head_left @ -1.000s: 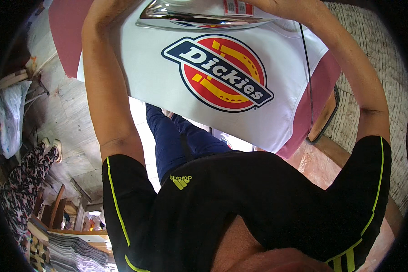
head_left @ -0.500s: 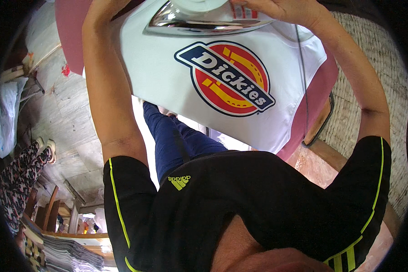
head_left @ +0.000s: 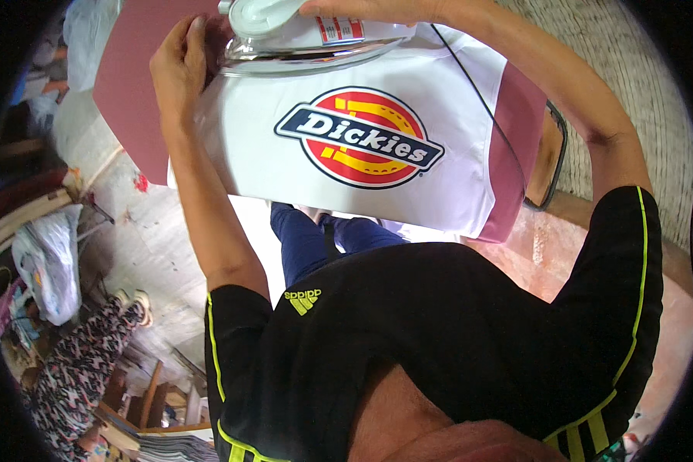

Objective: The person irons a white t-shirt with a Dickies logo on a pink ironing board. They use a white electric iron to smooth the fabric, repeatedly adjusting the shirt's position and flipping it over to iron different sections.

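Observation:
A white T-shirt (head_left: 242,146) with a large red, yellow and dark blue printed emblem lies spread on a maroon ironing board (head_left: 131,100). An iron (head_left: 304,58) with a shiny metal body and a pale top rests on the shirt beyond the emblem. My right hand (head_left: 385,9) is closed on the iron's top, though the picture's upper edge cuts off part of the grip. Beside the shirt's far left part is my left hand (head_left: 179,69), fingers bent and pressed together. Whatever they pinch there, if anything, is hidden.
A dark cord (head_left: 477,88) runs from the iron across the shirt's right side. A black-rimmed frame (head_left: 554,165) stands beside the board's right end. At left are a plastic-wrapped bundle (head_left: 50,262) and a person in patterned trousers (head_left: 92,362).
The iron and my right hand have moved left over the shirt. My left hand has come into view beside the shirt's far left part. The view has shifted, showing more floor at left.

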`<control>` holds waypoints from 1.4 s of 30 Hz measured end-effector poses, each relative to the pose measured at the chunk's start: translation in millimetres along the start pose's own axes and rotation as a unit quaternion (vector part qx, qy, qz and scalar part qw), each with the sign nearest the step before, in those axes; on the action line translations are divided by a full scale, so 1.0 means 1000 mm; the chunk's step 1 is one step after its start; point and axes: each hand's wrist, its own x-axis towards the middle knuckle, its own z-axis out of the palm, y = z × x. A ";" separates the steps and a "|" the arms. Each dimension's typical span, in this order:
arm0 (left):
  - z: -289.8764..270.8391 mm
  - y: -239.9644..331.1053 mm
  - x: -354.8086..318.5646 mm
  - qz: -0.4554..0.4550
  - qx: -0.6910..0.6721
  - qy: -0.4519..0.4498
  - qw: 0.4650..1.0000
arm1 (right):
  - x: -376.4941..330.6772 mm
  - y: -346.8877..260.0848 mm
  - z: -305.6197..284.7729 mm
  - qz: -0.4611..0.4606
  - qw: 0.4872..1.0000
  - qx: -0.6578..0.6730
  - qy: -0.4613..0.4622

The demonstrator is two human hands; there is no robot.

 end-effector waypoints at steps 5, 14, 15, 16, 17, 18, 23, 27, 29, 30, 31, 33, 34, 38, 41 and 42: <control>0.050 0.040 -0.067 0.162 0.005 0.162 0.973 | -0.047 -0.005 -0.052 0.223 0.964 0.073 0.124; 0.154 0.070 -0.109 0.223 0.281 -0.135 0.924 | -0.238 -0.068 -0.145 0.495 0.847 0.011 0.192; 0.149 0.074 -0.107 0.217 0.311 -0.141 0.915 | -0.267 -0.064 -0.147 0.518 0.834 0.015 0.189; 0.151 0.077 -0.109 0.234 0.306 -0.136 0.913 | -0.282 -0.064 -0.144 0.547 0.817 0.016 0.180; 0.155 0.081 -0.113 0.245 0.309 -0.146 0.907 | -0.288 -0.071 -0.135 0.539 0.820 0.008 0.195; 0.160 0.084 -0.116 0.255 0.312 -0.157 0.902 | -0.295 -0.079 -0.123 0.530 0.822 0.000 0.209; 0.194 0.109 -0.141 0.325 0.204 -0.227 0.895 | -0.304 -0.067 -0.103 0.534 0.825 0.008 0.183; 0.206 0.122 -0.154 0.376 0.178 -0.314 0.853 | -0.264 -0.017 -0.077 0.421 0.889 -0.016 0.180; 0.201 0.127 -0.158 0.399 0.124 -0.375 0.828 | -0.239 0.009 -0.067 0.387 0.908 -0.007 0.162; 0.198 0.126 -0.157 0.403 0.084 -0.423 0.807 | -0.225 0.018 -0.063 0.379 0.914 -0.017 0.145; 0.194 0.126 -0.155 0.404 0.039 -0.468 0.785 | -0.213 0.025 -0.060 0.373 0.919 -0.027 0.125; 0.174 0.124 -0.135 0.359 -0.019 -0.420 0.833 | -0.203 0.035 -0.054 0.368 0.923 -0.028 0.107; 0.162 0.120 -0.115 0.346 -0.011 -0.392 0.853 | -0.202 0.037 -0.054 0.363 0.926 -0.035 0.098; 0.135 0.063 -0.013 0.354 0.123 -0.140 0.917 | -0.194 0.053 -0.041 0.346 0.934 -0.035 0.083; 0.135 0.037 0.071 0.407 0.344 0.036 0.845 | -0.166 0.047 -0.033 0.327 0.934 -0.062 0.127; 0.138 0.043 0.086 0.434 0.322 0.046 0.840 | -0.165 0.045 -0.034 0.336 0.930 -0.064 0.133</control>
